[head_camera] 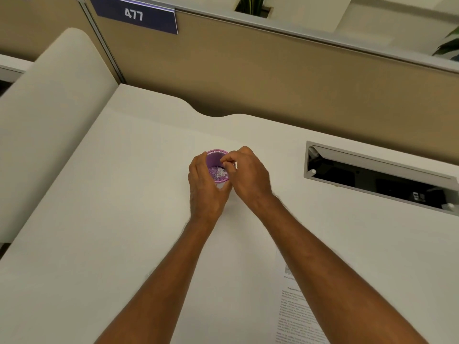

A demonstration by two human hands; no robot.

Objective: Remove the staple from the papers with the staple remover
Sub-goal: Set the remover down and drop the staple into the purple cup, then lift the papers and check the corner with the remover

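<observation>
hands meet over a small purple mesh cup (pixel 215 162) near the middle of a white desk (pixel 104 219), seen from above by a head-worn camera. left hand (pixel 203 187) curls around the cup's near left side, fingers wrapped on its wall, holding it. right hand (pixel 248 173) sits at the cup's right rim with thumb and fingertips pinched together just over the opening; whether anything is between them is too small to tell. inside the cup lies a heap of small silvery metal bits. both bare forearms reach in from the bottom edge.

printed papers (pixel 295 316) lie flat on the desk at the lower right, well apart from the cup, partly under the right forearm. they carry a bold heading and paragraphs of black text, too blurred to read. no staple or staple remover can be made out.

at the right, a grey rectangular cable hatch (pixel 372 157) stands open in the desk, dark inside. a tan partition wall (pixel 273 78) runs behind the desk. at top left a dark blue sign (pixel 135 15) on the partition reads "477" in white numerals. green plant leaves (pixel 251 3) show above the partition.
</observation>
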